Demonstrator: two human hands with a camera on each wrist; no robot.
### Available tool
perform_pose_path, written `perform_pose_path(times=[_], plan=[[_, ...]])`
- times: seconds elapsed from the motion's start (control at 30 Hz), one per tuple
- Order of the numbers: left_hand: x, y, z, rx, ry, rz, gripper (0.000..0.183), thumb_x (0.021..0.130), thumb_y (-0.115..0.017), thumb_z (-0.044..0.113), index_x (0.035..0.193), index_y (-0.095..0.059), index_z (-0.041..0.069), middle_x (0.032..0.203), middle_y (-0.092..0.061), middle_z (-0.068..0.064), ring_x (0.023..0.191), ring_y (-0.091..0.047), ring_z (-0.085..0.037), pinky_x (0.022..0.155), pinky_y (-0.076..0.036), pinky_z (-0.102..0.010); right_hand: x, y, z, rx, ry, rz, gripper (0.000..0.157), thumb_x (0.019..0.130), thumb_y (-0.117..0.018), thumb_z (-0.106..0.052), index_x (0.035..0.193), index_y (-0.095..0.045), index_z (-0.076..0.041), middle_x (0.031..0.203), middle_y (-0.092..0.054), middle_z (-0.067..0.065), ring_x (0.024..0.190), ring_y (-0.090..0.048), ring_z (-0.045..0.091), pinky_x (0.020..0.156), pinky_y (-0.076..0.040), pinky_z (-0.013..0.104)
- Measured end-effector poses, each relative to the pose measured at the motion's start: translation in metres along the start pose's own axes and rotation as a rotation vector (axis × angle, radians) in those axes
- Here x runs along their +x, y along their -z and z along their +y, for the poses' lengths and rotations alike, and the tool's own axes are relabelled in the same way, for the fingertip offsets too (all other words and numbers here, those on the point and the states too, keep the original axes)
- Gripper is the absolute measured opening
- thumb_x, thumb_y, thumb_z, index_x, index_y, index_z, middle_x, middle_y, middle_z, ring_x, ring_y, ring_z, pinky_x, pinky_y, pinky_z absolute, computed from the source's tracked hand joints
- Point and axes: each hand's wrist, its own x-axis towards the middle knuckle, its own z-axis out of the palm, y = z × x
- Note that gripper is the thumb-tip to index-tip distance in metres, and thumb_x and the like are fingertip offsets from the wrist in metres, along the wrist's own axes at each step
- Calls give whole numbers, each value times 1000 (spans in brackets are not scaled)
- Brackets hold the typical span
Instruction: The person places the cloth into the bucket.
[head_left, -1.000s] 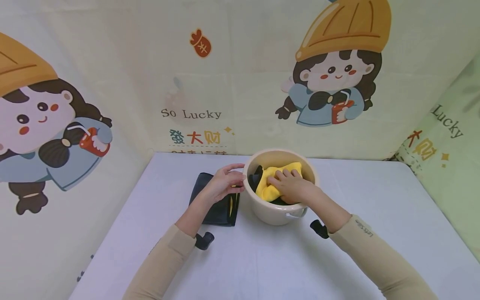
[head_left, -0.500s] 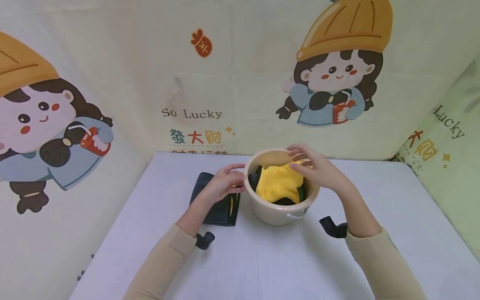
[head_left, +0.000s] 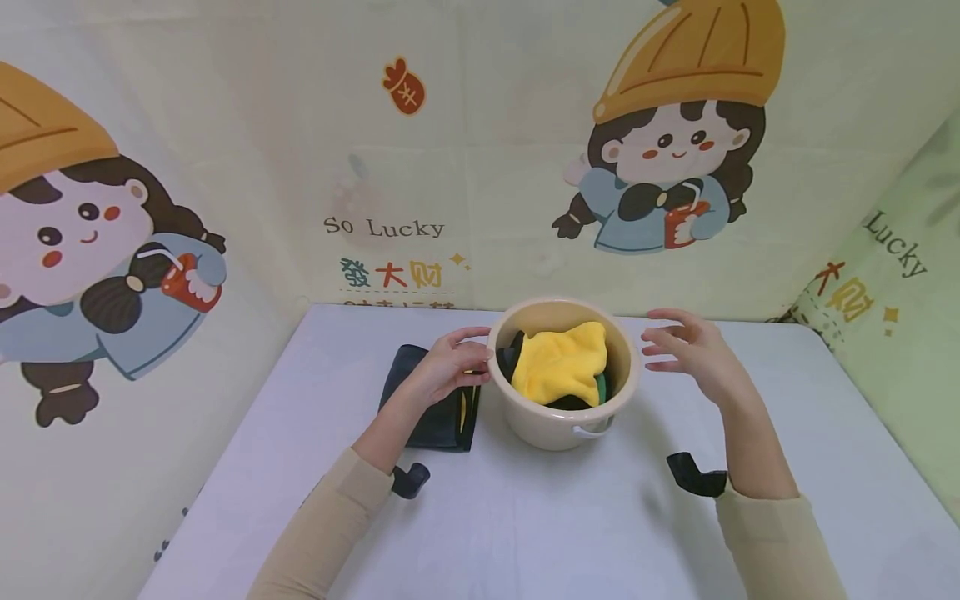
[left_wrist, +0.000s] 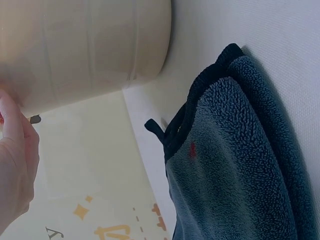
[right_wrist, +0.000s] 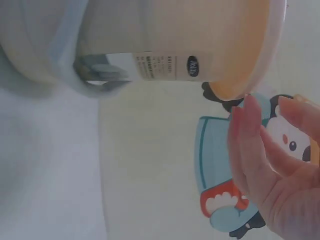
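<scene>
A cream bucket (head_left: 551,425) stands upright on the table, its white handle (head_left: 592,431) hanging down at the front. Inside it lies a crumpled yellow cloth (head_left: 562,364), with dark cloth showing around its edges. My left hand (head_left: 450,367) touches the bucket's left side near the rim, fingers extended. Under that hand, left of the bucket, lies a folded dark blue towel (left_wrist: 225,155) with black trim and a small loop; some yellow shows at its fold in the head view. My right hand (head_left: 693,354) is in the air just right of the bucket, fingers loosely bent and holding nothing.
The table (head_left: 480,525) has a white cover. A printed cloth backdrop (head_left: 510,167) with cartoon figures rises behind it and at both sides. A label (right_wrist: 160,66) is stuck on the bucket's outside.
My right hand has lifted off the yellow cloth, come out of the bucket and moved right, past the rim. My left hand has stayed at the bucket's left side.
</scene>
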Motion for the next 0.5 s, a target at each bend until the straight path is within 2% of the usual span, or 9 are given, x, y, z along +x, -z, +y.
perform_pose_path(times=[0.1,0.2,0.5], plan=[[0,0,0,-1,-1,1,44,87,-59,8,129,-47,13,99,-62,-11,77,-60,-19,77,-54,-34,-2,-1,3,15,-87,-80,62,91,-50,-42,137,-32,-6,121,-49,25,94,-62,23,75,-54,33],[0,0,0,-4,0,2,44,87,-59,8,129,-47,13,99,-62,-11,77,-60,-18,77,-54,-34,-2,-4,4,59,-138,-129,62,91,-53,-39,137,-32,-4,118,-51,21,89,-62,20,75,-54,34],[1,1,-1,11,7,-1,44,87,-60,9,129,-47,13,100,-62,-12,78,-61,-19,78,-53,-34,0,-10,8,161,-189,-160,66,89,-58,-34,139,-29,-2,92,-61,1,73,-63,14,69,-55,27]])
